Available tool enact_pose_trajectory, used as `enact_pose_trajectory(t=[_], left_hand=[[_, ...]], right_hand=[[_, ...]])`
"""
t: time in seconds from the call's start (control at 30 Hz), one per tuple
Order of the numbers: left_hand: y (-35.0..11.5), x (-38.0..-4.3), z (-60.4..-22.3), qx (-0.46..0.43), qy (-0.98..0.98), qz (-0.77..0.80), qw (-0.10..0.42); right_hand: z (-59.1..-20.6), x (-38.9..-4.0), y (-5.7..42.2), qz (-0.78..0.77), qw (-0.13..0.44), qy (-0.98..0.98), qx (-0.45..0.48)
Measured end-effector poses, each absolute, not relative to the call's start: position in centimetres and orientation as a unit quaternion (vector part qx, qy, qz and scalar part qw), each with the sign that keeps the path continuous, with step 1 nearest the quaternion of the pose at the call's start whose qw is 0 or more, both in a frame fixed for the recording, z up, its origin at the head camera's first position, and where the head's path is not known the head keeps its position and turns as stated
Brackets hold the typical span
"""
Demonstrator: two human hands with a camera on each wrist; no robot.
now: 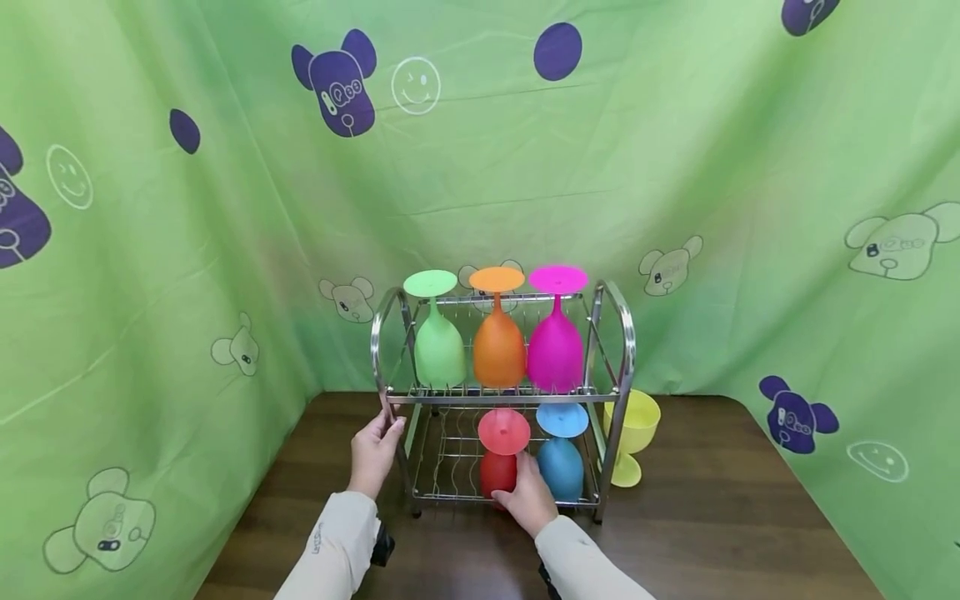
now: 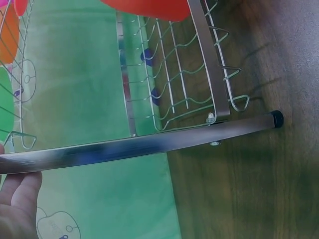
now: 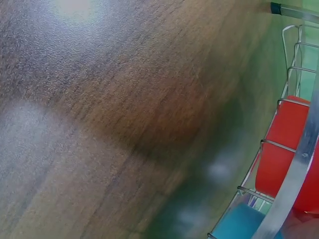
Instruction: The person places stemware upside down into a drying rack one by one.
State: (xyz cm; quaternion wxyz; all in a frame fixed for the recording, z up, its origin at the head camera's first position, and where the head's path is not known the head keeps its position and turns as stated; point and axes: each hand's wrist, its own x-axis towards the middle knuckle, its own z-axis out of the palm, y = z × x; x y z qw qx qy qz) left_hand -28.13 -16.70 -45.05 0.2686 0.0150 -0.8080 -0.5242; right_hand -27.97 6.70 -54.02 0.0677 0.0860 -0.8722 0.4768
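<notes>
A two-tier metal dish rack (image 1: 487, 401) stands on the table. My left hand (image 1: 373, 452) grips its left front post, thumb in front; the left wrist view shows the fingers (image 2: 25, 191) against that post. On the lower tier, my right hand (image 1: 529, 495) holds the bowl of an upside-down red goblet (image 1: 504, 430) from its right front side. Close beside that hand stands an upside-down blue goblet (image 1: 561, 468). In the right wrist view the red goblet (image 3: 281, 144) shows behind the rack's wires; the hand is mostly out of sight there.
Upside-down light green (image 1: 440, 350), orange (image 1: 498, 350) and magenta (image 1: 555, 354) goblets stand on the upper tier. An upright yellow goblet (image 1: 637, 425) is on the wooden table (image 1: 720, 500), right of the rack. Patterned green cloth (image 1: 480, 167) hangs behind and at the sides.
</notes>
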Motion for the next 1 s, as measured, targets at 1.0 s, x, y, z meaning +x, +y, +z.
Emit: enact_pose_trajectory(t=[1.0], left_hand=[[-16.7, -28.2, -45.5, 0.012, -0.8, -0.538, 0.265]], right_hand=[[-54.0, -27.2, 5.8, 0.383, 0.144, -0.912, 0.044]])
